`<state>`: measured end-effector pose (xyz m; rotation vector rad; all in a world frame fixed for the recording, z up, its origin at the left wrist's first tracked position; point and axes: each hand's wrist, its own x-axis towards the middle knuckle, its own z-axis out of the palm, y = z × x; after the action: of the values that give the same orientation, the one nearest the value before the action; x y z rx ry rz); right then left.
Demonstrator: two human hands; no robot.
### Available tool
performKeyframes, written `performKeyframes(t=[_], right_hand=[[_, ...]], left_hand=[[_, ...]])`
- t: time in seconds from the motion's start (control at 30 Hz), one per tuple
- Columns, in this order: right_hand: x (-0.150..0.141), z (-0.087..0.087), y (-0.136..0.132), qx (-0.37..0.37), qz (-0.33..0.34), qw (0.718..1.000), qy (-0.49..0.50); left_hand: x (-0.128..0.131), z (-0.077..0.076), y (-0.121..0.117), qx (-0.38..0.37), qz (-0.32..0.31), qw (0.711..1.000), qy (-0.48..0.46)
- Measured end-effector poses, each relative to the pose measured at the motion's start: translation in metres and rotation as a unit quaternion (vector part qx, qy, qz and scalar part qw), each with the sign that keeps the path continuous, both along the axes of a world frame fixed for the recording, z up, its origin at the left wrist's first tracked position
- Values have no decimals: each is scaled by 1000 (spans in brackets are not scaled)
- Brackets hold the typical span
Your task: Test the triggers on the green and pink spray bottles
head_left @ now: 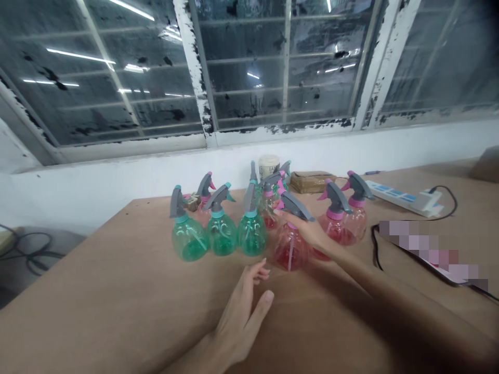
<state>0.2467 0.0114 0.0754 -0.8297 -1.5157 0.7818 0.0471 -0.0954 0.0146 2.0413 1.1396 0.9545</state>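
Observation:
My right hand (306,228) is closed around the neck of a pink spray bottle (289,252), just below its grey and pink trigger head. The bottle looks upright, with red liquid low inside. In front of the bottles, my left hand (245,306) is open above the table, fingers forward and thumb apart, touching no bottle. Three green spray bottles (222,236) with grey and teal heads stand side by side to the left of the held one. To its right are more pink spray bottles (338,226), partly hidden by my right hand and forearm.
Behind the front row stand more spray bottles (268,208), partly hidden, and a white cup (268,165). A brown cardboard box (312,182), a power strip (405,197) with a cable, and a blurred-out flat device (432,254) lie rightward. The wooden table (117,291) meets a windowed wall.

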Motion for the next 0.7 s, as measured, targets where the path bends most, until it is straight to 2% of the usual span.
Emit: performKeyframes(t=[0.33,0.5,0.7], right_hand=[[-1,-1,2,-9,-14,1000,-23],[-2,0,2,-3,-11,1000,-23],[-1,2,-1,1,-23,999,-30]], left_hand=[[6,6,0,-6,47,997,60],[8,4,5,52,74,985,146],[5,-3,9,78,56,972,213]])
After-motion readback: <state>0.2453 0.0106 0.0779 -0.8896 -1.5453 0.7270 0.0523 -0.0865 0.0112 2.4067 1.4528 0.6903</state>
